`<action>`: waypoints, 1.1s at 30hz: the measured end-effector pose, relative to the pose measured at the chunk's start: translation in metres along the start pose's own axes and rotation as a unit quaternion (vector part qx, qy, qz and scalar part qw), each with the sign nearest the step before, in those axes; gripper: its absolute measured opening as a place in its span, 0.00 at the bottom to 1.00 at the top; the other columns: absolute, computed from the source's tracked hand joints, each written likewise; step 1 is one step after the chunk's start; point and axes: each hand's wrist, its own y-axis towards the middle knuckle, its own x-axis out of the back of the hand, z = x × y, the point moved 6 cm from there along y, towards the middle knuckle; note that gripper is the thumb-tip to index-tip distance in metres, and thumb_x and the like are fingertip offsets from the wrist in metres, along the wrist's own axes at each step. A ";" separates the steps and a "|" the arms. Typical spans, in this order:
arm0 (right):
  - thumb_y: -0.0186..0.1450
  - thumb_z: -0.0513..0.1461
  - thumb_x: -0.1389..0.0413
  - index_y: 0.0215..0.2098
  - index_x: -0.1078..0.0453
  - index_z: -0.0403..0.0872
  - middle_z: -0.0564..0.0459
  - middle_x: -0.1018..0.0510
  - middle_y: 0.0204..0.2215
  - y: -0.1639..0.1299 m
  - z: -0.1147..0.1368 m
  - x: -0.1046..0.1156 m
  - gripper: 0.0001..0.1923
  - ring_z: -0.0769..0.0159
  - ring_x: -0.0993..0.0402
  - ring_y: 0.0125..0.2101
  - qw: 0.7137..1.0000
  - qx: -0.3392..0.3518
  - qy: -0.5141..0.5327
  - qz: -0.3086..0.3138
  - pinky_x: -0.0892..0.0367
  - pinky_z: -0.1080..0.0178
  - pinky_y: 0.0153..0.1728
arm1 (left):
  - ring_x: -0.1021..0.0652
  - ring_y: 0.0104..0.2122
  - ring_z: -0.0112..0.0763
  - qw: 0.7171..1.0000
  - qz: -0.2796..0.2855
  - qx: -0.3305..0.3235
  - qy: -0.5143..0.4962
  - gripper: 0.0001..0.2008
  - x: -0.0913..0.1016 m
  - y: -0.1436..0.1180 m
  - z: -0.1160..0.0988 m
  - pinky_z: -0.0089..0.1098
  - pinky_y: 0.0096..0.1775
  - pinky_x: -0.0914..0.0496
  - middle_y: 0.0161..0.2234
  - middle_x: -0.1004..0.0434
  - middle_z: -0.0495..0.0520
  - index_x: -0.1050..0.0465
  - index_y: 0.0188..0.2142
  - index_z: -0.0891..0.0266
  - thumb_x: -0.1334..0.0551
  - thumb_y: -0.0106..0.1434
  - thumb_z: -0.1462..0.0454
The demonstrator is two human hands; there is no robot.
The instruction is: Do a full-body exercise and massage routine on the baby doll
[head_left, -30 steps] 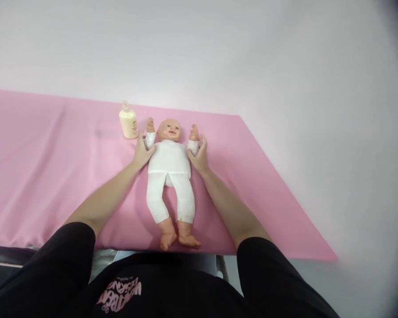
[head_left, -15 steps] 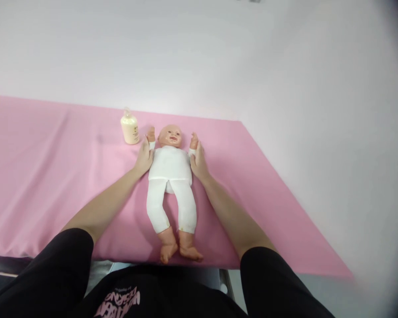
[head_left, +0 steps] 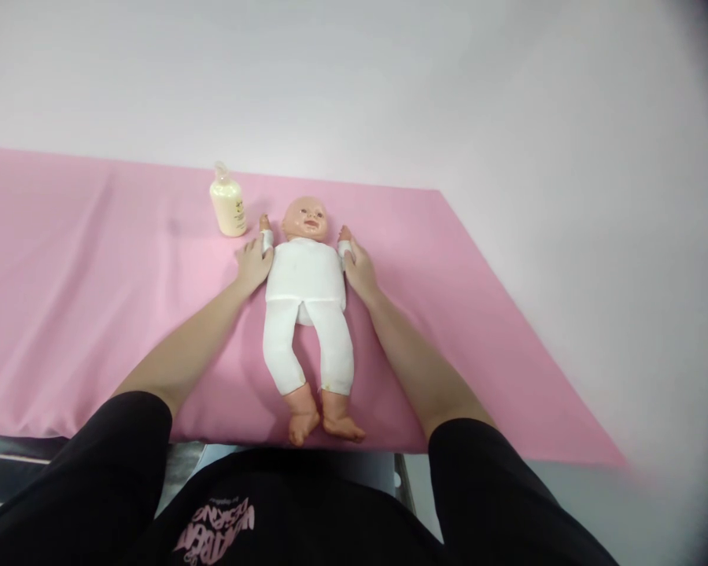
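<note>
A baby doll [head_left: 305,271] in a white top and white trousers lies on its back on the pink cover, head away from me and bare feet towards me. My left hand [head_left: 252,266] is closed around the doll's arm on the left, thumb on the inner side and fingers on the outer. On the other side, my right hand [head_left: 361,271] grips the opposite arm, its thumb against the white sleeve. Both doll arms point up beside the head, and their small hands show beyond my fingers.
A pump bottle [head_left: 230,208] of pale yellow liquid stands left of the doll's head. The pink cover [head_left: 123,299] spreads over the table, with creases at the left. A pale wall [head_left: 354,94] rises behind. The table's near edge is just before my body.
Both hands have gone from lying flat along the doll's arms to closing around them. The whole view has shifted, so the doll and bottle appear slightly higher.
</note>
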 end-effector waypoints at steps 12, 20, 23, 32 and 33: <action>0.66 0.58 0.41 0.75 0.62 0.50 0.35 0.41 0.71 -0.007 0.010 0.009 0.51 0.47 0.35 0.67 0.991 -0.023 0.102 -0.084 0.35 0.38 0.66 | 0.26 0.61 0.46 0.984 -0.030 -0.073 -0.161 0.43 0.013 -0.008 -0.019 0.47 0.62 0.31 0.65 0.35 0.68 0.54 0.72 0.57 0.35 0.67 0.48; 0.68 0.59 0.44 0.57 0.31 0.51 0.44 0.20 0.48 -0.020 0.054 0.012 0.28 0.51 0.21 0.50 0.982 0.134 0.126 -0.047 0.26 0.44 0.57 | 0.21 0.44 0.42 0.968 0.012 -0.234 -0.086 0.22 0.029 -0.030 -0.070 0.44 0.53 0.27 0.41 0.20 0.57 0.26 0.45 0.59 0.32 0.60 0.47; 0.71 0.60 0.50 0.51 0.27 0.51 0.45 0.18 0.45 -0.024 0.060 0.010 0.26 0.50 0.19 0.48 0.975 0.176 0.132 -0.019 0.25 0.42 0.55 | 0.20 0.42 0.42 0.958 0.067 -0.273 -0.062 0.17 0.027 -0.037 -0.079 0.44 0.51 0.27 0.38 0.19 0.57 0.25 0.38 0.58 0.34 0.60 0.49; 0.76 0.59 0.61 0.77 0.62 0.48 0.37 0.46 0.75 -0.012 0.040 0.003 0.40 0.50 0.49 0.75 0.996 0.069 0.043 -0.039 0.47 0.38 0.73 | 0.32 0.68 0.51 0.977 0.025 -0.181 -0.107 0.35 0.017 -0.021 -0.061 0.51 0.69 0.39 0.68 0.34 0.70 0.43 0.69 0.64 0.47 0.74 0.43; 0.76 0.59 0.63 0.77 0.65 0.49 0.38 0.49 0.76 -0.010 0.034 0.002 0.40 0.51 0.52 0.75 0.997 0.063 0.025 -0.037 0.48 0.37 0.73 | 0.38 0.72 0.51 0.979 0.022 -0.168 -0.110 0.37 0.015 -0.018 -0.055 0.51 0.71 0.43 0.71 0.41 0.71 0.48 0.72 0.64 0.48 0.74 0.43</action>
